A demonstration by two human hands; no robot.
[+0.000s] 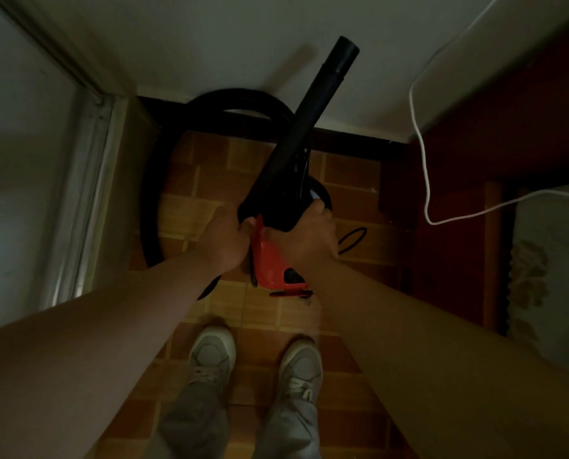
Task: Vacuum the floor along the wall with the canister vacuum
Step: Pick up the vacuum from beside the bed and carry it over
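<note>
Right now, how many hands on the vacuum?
2. The left hand grips the vacuum on its left side, where the black tube meets the red body; the right hand grips the right side there.

Around the edges
A white cord (422,150) loops down at right, near a leaf-patterned cloth (548,260); pale sneakers (211,352) stand below; a metal door frame (84,180) runs up the left.

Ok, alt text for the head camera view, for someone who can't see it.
Looking down, a person's left hand and right hand grip the wide base of a black vacuum nozzle angled toward a white wall. A red vacuum body shows beneath the hands, and a black hose loops over the tiled floor.
</note>
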